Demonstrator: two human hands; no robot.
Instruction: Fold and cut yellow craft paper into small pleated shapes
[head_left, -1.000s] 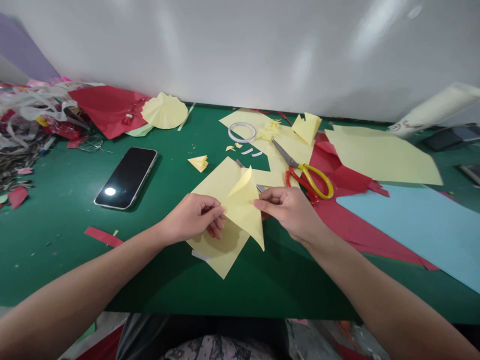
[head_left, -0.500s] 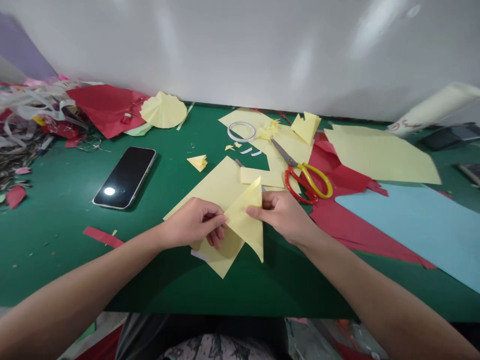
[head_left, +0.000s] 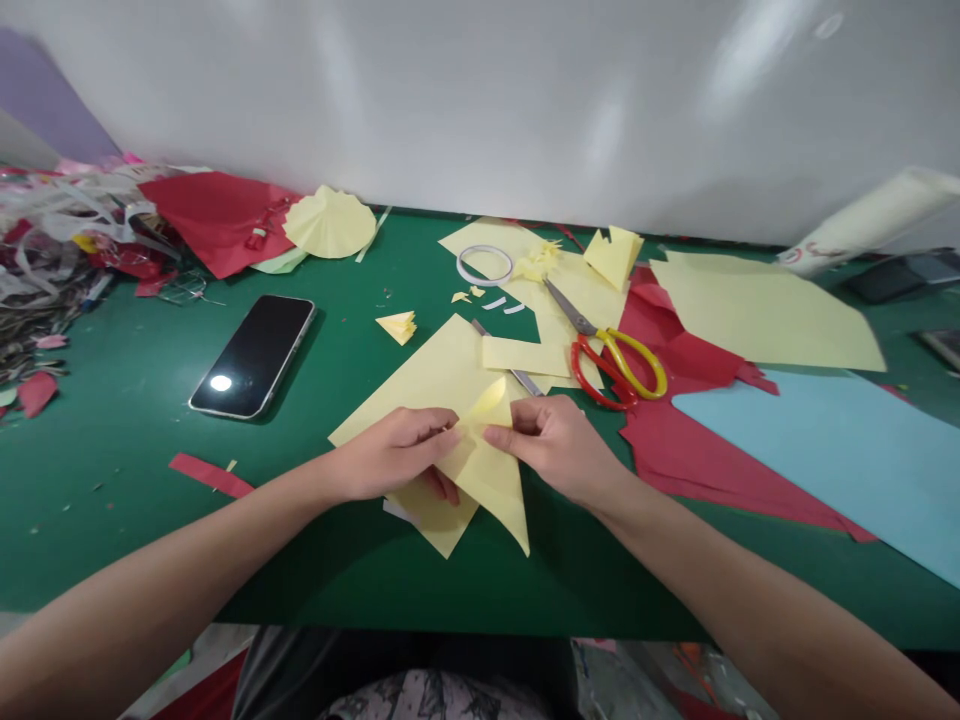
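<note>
A folded yellow paper (head_left: 491, 470) is held between both hands, its top corner curling and its lower corner pointing down. My left hand (head_left: 409, 452) pinches its left edge, thumb on top. On the other side, my right hand (head_left: 559, 440) grips the right edge between thumb and fingers. Beneath them a larger yellow sheet (head_left: 420, 385) lies on the green table. A grey metal strip (head_left: 527, 383) shows partly under a small yellow piece (head_left: 525, 354). Scissors with red and yellow handles (head_left: 615, 360) lie to the right of the right hand.
A phone (head_left: 255, 355) lies at left, near a red strip (head_left: 212, 474). Behind are a tape roll (head_left: 484, 267), a pleated yellow circle (head_left: 330, 222) and a folded yellow piece (head_left: 396, 326). Red paper (head_left: 697, 450) and a blue sheet (head_left: 825, 420) lie at right.
Both hands have come closer together. The folded yellow paper has shifted down and left, and its upper part bends more. My right hand has moved slightly left and down.
</note>
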